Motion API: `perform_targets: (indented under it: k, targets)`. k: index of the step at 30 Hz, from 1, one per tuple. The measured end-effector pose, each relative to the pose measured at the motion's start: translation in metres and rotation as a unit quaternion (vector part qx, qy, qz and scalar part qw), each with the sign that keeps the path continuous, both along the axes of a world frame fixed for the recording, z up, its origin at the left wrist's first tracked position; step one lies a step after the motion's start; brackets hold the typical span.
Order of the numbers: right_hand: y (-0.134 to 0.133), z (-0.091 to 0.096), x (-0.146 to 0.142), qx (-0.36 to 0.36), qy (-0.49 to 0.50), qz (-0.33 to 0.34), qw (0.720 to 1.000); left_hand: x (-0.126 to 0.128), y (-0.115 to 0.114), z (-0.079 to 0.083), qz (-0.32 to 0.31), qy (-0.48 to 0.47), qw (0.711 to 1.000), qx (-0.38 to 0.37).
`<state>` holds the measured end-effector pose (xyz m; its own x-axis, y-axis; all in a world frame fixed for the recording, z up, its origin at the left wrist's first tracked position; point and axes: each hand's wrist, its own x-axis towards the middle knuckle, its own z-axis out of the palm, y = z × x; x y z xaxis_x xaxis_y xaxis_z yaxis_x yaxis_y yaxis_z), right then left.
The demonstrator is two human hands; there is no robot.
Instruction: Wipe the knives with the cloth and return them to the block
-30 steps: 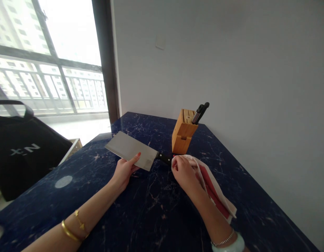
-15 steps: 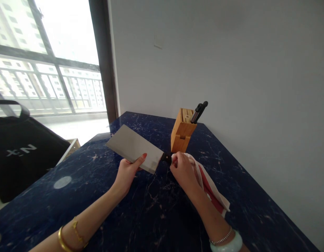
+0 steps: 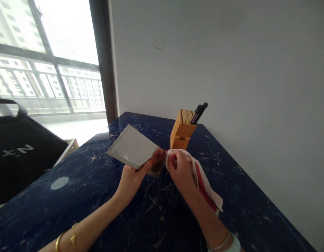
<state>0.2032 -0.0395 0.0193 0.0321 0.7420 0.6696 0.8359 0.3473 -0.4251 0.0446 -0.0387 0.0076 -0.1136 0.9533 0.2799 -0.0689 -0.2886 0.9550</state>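
Note:
A broad steel cleaver (image 3: 134, 145) is held above the table, its blade pointing up and to the left. My left hand (image 3: 134, 178) is closed on the blade's lower edge, thumb on the face near the handle end. A white and red cloth (image 3: 205, 185) is bunched in my right hand (image 3: 180, 168), whose fingers are closed. The cloth lies against the handle end of the blade and covers the black handle. Reflections of the hand and cloth show on the steel. The rest of the cloth hangs beside my right forearm.
Just behind my right hand stands a wooden knife block (image 3: 181, 129), with black-handled tools (image 3: 199, 112) in its right slots. A round pale disc (image 3: 59, 183) lies on the dark blue marbled table (image 3: 154, 217). A black bag (image 3: 22, 154) stands left of the table; a grey wall (image 3: 217, 70) rises behind.
My right hand has moved slightly left with the cloth, which now hides the handle. The cleaver has tilted, so its face catches more light and reflections. My left hand has shifted slightly right.

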Motion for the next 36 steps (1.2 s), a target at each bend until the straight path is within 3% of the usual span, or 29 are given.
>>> perform_targets:
  k: [4, 11, 17, 24, 32, 36]
  targets:
    - [-0.002, 0.000, -0.003, 0.005, 0.000, 0.013, 1.000, 0.001, -0.002, 0.002, -0.004, 0.005, 1.000, 0.009]
    - [0.002, 0.000, 0.003, -0.034, 0.088, -0.048, 0.994, 0.002, -0.002, 0.001, -0.012, 0.043, 0.998, 0.054]
    - [-0.001, 0.000, -0.005, -0.004, 0.044, 0.008, 0.999, 0.000, 0.000, 0.000, -0.014, 0.034, 0.999, 0.027]
    - [0.004, 0.000, 0.003, -0.023, 0.079, -0.054, 0.995, 0.003, -0.002, 0.001, -0.011, 0.058, 0.997, 0.054]
    - [-0.001, -0.003, -0.007, 0.003, 0.018, 0.019, 1.000, -0.002, 0.002, 0.000, -0.013, 0.038, 0.999, 0.021]
    - [0.005, 0.000, -0.001, -0.005, 0.056, -0.036, 0.998, 0.001, -0.001, 0.002, -0.034, 0.026, 0.999, 0.023]
